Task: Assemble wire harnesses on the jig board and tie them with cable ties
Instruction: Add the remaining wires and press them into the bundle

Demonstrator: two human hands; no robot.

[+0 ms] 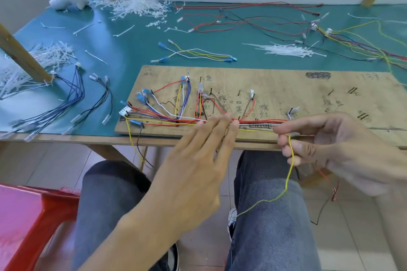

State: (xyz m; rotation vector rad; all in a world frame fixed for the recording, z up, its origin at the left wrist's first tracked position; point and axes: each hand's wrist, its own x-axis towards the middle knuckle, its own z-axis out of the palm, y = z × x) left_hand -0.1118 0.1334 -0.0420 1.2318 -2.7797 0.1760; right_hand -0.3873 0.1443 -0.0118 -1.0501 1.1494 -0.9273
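Observation:
A wooden jig board (275,86) lies on the green table, with red, blue, white and yellow wires (167,114) routed between its pegs into one bundle along the front edge. My left hand (198,160) reaches in with straight fingers, the fingertips touching the bundle near the board's middle. My right hand (330,145) pinches a yellow-green wire (289,174) at the board's front edge. That wire hangs down over my knees. A bundle of white cable ties (286,49) lies behind the board.
Loose cable ties are heaped at the back (136,7) and far left (33,61). Blue wire sets (66,99) lie left of the board, red and black harnesses (253,22) at the back right. A white tool (68,1) sits far left. A red stool (33,226) stands by my knee.

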